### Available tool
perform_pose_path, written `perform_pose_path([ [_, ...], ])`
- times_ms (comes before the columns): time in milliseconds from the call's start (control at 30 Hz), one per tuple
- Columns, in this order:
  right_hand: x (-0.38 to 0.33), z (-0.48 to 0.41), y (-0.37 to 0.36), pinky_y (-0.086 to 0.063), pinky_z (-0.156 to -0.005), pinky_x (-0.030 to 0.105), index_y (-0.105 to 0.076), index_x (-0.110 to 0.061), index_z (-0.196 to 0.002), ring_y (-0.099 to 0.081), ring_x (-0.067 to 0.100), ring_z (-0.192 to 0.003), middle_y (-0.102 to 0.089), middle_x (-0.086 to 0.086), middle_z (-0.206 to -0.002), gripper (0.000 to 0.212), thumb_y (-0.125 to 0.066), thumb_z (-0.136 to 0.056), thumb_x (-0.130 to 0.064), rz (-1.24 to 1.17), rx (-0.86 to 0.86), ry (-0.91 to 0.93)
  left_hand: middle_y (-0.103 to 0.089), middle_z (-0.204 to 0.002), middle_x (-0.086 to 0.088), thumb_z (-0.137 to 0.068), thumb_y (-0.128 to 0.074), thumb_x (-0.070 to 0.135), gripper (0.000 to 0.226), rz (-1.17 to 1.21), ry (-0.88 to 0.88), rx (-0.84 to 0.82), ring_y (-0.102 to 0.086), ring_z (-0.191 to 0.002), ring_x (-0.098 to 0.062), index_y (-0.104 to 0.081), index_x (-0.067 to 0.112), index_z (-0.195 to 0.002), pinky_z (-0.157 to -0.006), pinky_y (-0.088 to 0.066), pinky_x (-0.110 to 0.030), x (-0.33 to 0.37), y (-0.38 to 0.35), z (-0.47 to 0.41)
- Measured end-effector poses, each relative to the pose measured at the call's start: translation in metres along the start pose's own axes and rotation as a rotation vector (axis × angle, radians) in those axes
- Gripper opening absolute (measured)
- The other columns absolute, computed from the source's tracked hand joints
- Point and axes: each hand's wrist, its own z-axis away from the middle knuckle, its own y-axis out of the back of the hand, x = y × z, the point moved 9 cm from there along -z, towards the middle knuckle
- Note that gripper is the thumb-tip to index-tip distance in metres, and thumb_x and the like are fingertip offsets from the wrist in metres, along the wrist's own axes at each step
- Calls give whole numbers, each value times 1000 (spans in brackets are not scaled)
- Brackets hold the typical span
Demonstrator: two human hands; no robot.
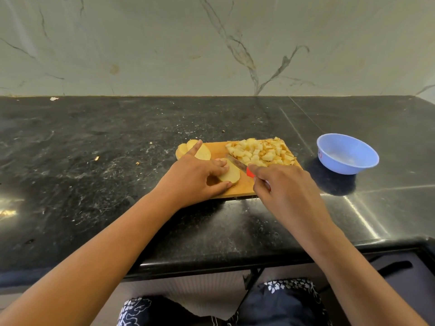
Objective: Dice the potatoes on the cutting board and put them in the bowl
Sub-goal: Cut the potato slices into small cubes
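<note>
Black stone counter (94,149) w/ marble wall (211,43) behind; wooden cutting board (217,149) lies on it, light-blue bowl (348,161) apart to the board's right. On the board, left hand (190,177) pinches a potato slice (231,175) flat at near-middle btw thumb & curled fingers, index finger stretched toward more slices (182,149) at the far-left corner; diced pile (259,151) on the far-right part. Right hand (280,187), at the board's near-right, grips a red-handled knife (236,163), blade just beside the held slice.

Black speckled countertop (94,142) with a few crumbs (96,158) scattered around, marble wall (164,43) behind, tiny white scrap (54,98) by the back edge.
</note>
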Motion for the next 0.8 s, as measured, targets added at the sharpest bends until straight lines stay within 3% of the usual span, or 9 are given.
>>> perform_pose_path([
  [133,-4,-13,-12,-45,-66,32,-60,-24,-127,-58,18,-80,-68,0,-93,36,-40,-97,-21,66,-151,6,-54,-133,10,-88,-51,58,52,-22,9,-26,-38,-131,1,-59,23,-127,-102,24,-7,0,-1,0],
  [300,-9,0,-11,-33,-60,27,-49,-25,-135,-51,16,-76,-60,-3,-90,38,-36,-100,-21,122,-186,38,-52,-135,11,-90,-55,48,48,-6,30,-60,-37,-129,6,-56,23,-130,-101,24,-7,-2,-7,0],
  [367,-8,14,-6,-34,-58,28,-46,-22,-138,-54,19,-74,-60,-2,-87,40,-42,-98,-19,106,-205,49,-52,-136,11,-90,-55,49,49,-4,33,-58,-33,-130,7,-55,23,-131,-100,24,-6,-3,-8,0],
  [467,-3,34,3,-28,-39,26,-64,-13,-122,-48,20,-47,-59,2,-61,45,-72,-78,-8,143,-168,66,-52,-135,11,-90,-56,47,48,2,26,-44,-23,-124,13,-55,22,-130,-99,24,-5,-5,-9,1],
  [500,-2,38,6,-31,-38,27,-64,-13,-123,-50,20,-47,-59,2,-62,47,-73,-77,-7,156,-177,61,-53,-134,11,-89,-57,47,47,3,15,-28,-23,-124,12,-56,22,-130,-100,24,-5,-4,-8,1],
  [567,-1,43,6,-45,-53,33,-48,-23,-138,-59,22,-66,-64,1,-80,50,-56,-90,-13,161,-271,32,-54,-133,10,-89,-58,45,44,7,3,-3,-20,-124,10,-59,22,-127,-99,24,-5,-1,-5,2],
  [633,2,46,17,-49,-64,32,-42,-31,-142,-61,21,-80,-66,-3,-94,47,-46,-96,-19,185,-238,56,-55,-132,9,-90,-58,43,41,-11,-14,20,-19,-125,7,-61,21,-125,-99,23,-4,0,-2,4],
  [733,1,46,36,-46,-46,31,-70,-27,-111,-61,22,-57,-69,-3,-72,32,-67,-82,-16,143,-132,62,-62,-124,3,-91,-56,44,38,-17,-43,74,-47,-124,-4,-67,18,-117,-111,12,-21,2,4,9],
  [800,3,41,42,-44,-38,31,-74,-20,-104,-56,22,-46,-65,-1,-61,28,-70,-78,-11,57,-5,53,-65,-118,0,-90,-46,50,47,-39,-61,50,-59,-111,-6,-69,17,-113,-114,-1,-38,4,4,12],
])
